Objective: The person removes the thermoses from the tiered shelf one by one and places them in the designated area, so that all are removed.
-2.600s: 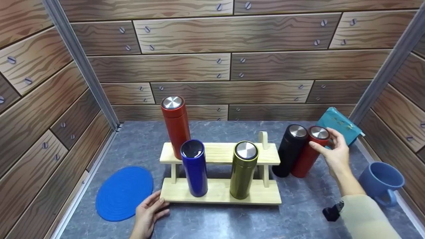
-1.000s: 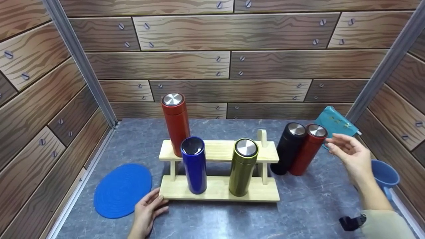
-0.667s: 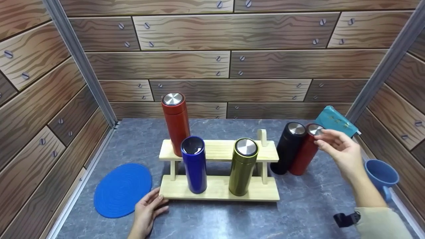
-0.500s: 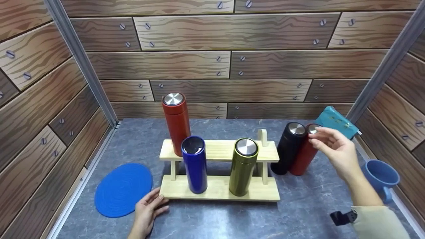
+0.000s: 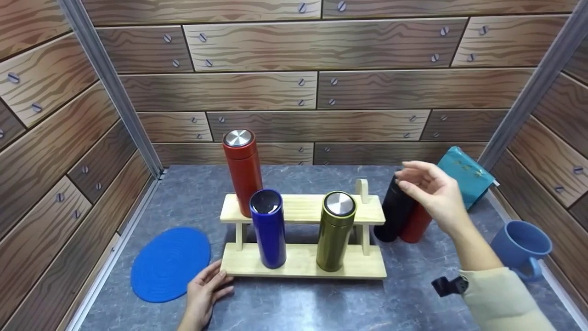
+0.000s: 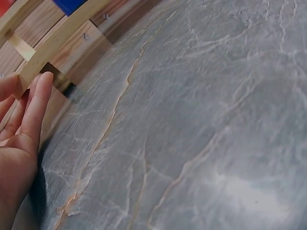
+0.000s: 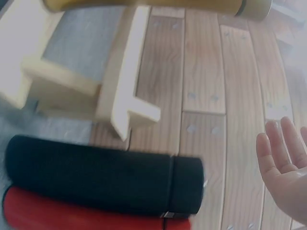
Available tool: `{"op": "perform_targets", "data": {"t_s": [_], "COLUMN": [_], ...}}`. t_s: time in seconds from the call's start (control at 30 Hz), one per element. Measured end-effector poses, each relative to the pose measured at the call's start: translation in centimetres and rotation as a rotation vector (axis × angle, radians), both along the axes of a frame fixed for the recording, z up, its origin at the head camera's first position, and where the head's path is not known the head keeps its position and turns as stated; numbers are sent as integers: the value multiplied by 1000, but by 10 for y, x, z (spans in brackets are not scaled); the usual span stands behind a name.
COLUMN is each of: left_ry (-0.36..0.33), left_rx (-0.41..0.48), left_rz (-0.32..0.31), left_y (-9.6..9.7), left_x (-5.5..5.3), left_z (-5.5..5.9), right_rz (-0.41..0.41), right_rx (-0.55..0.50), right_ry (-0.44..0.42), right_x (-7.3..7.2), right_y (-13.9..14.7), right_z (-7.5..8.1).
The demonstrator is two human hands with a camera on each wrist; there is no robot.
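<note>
The left hand pinches the near left corner of a two-tier pale wooden rack, with a tall silver-topped red bottle on its upper tier and a glossy blue bottle and a shiny olive-green bottle on the lower. The right hand, fingers loosely bent around nothing, hovers by a matte black cylindrical bottle — apart from it in the right wrist view — which stands beside a second red bottle on the grey marbled surface, right of the rack.
</note>
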State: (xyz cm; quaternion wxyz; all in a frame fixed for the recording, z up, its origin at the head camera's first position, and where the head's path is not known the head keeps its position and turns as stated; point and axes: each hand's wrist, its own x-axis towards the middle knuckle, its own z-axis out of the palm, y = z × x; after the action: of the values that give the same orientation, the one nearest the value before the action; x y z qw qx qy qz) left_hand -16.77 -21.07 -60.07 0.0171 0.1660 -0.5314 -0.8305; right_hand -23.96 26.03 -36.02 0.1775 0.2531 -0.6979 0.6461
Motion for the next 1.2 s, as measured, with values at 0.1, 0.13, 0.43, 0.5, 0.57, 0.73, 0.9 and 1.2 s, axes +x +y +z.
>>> {"op": "perform_targets", "data": {"t_s": [0.1,0.13,0.43,0.5,0.57,0.73,0.9,1.2], "left_ry": [3,1,-2,2,7,5,-5,5], "left_rx": [-1,-4,-6,-4,-3,-7,-9,-9], "left_rz": [1,0,6,3,-4,-1,5,-4], "left_y": [0,0,1,0,0,-1,-1,-1], "left_x": [0,0,1,0,0,0,-1,0], "left_z": [0,0,-2,-2,-2,-2,-1,-2], "right_rz": [1,10,87,99,116,172,199,217], "right_rx": [6,10,108,138,154,168,198,208], "right_ry": [4,4,10,17,24,21,21,-27], "right_x": [-1,-2,-7,-8,-8,-9,-13,-17], "right_y": [-15,-20,-57,-63,-70,-90,-110,-148], "right_z": [7,9,25,29,35,50,59,64]}}
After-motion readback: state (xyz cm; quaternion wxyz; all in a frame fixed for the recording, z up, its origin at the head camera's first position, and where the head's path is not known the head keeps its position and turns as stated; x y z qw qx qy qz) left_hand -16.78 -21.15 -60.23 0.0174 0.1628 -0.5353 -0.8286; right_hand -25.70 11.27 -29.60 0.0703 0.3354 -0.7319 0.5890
